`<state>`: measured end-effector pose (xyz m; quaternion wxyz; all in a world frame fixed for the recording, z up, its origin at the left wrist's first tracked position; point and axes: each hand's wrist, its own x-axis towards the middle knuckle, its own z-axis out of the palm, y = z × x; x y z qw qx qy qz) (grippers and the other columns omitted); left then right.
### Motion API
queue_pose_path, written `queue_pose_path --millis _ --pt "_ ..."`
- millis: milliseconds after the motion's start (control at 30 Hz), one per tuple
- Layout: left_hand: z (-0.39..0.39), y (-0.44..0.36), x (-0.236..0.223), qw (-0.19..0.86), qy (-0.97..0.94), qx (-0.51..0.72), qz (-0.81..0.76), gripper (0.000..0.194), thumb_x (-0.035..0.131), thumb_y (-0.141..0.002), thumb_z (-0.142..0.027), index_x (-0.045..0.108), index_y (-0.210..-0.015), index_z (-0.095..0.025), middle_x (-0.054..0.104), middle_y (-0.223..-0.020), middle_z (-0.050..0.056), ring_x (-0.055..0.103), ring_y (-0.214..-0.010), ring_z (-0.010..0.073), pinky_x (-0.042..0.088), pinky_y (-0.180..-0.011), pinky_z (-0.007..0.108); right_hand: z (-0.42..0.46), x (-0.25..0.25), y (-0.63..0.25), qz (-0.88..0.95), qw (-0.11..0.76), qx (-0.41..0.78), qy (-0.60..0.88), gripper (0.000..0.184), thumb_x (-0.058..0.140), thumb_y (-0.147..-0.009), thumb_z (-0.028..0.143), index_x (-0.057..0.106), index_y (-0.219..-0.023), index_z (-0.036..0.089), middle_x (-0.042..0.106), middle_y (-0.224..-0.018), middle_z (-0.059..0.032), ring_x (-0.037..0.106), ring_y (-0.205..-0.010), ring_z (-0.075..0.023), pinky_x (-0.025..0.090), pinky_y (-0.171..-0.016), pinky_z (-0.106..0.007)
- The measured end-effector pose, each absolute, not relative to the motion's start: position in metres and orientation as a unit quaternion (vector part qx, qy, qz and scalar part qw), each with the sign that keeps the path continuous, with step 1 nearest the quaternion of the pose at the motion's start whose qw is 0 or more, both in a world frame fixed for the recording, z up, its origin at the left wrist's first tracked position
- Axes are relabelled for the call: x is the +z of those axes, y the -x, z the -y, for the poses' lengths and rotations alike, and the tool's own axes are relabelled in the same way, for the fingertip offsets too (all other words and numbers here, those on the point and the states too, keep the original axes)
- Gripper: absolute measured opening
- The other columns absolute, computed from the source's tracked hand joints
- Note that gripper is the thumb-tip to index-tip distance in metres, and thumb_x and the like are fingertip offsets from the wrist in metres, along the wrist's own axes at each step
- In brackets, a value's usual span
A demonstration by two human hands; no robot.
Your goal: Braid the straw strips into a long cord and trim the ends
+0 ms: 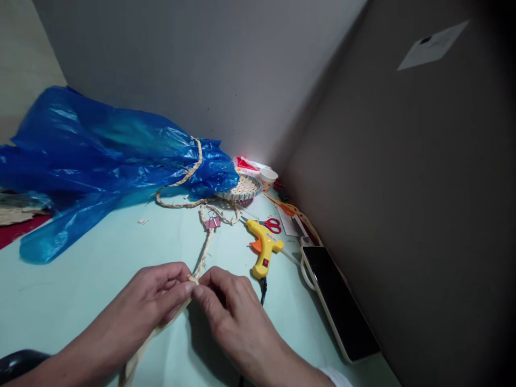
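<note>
My left hand (157, 295) pinches a pale braided straw cord (205, 251) between thumb and fingertips. Close against it, my right hand (234, 309) is closed on the same spot of the braid, fingertips almost touching the left ones. Loose flat strands (139, 355) trail from under my left hand toward the near edge. Farther up, a pink binder clip (213, 223) grips the braid, which then curves back across the table. A length of this cord loops over a blue plastic bag (121, 156). My palms hide the strand ends at the pinch.
Right of the braid lie a yellow glue gun (264, 250) with a black cable and red-handled scissors (273, 225). A phone (338, 303) leans by the right wall. Behind are a woven basket (245, 186) and a paper cup (268, 178). A dark object (22, 364) sits lower left.
</note>
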<state>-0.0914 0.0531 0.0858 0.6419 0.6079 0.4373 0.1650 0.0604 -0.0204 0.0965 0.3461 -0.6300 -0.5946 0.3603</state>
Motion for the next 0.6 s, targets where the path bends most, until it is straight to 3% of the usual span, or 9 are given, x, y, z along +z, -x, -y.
queue_pose_path --millis 200,467,600 --pt "-0.049 0.096 0.08 0.604 -0.652 0.174 -0.425 0.043 0.054 -0.077 -0.062 0.045 -0.058 -0.024 0.045 -0.06 -0.004 0.043 -0.061 0.0164 0.039 -0.06 0.027 0.014 0.097 -0.058 0.533 0.375 0.38 0.656 0.026 0.057 -0.09 0.021 0.058 -0.065 0.018 0.045 -0.055 0.006 0.039 -0.056 -0.0093 0.026 -0.052 -0.023" --pt "-0.04 0.105 0.061 0.503 -0.728 0.166 -0.436 0.053 0.034 -0.092 -0.068 0.049 -0.065 -0.024 0.054 -0.065 -0.002 0.058 -0.072 0.0191 0.045 -0.075 0.029 0.015 0.096 -0.053 0.52 0.385 0.367 0.668 0.023 0.055 -0.089 0.021 0.067 -0.07 0.016 0.052 -0.055 0.0033 0.045 -0.053 -0.0102 0.029 -0.052 -0.023" --pt "-0.037 0.108 0.06 0.46 -0.733 0.219 -0.451 0.047 0.038 -0.093 -0.067 0.057 -0.08 -0.026 0.054 -0.061 -0.005 0.055 -0.061 0.0164 0.044 -0.066 0.025 0.016 0.097 -0.053 0.52 0.39 0.358 0.671 0.024 0.055 -0.089 0.021 0.069 -0.07 0.015 0.053 -0.055 0.0027 0.045 -0.052 -0.0101 0.029 -0.052 -0.023"
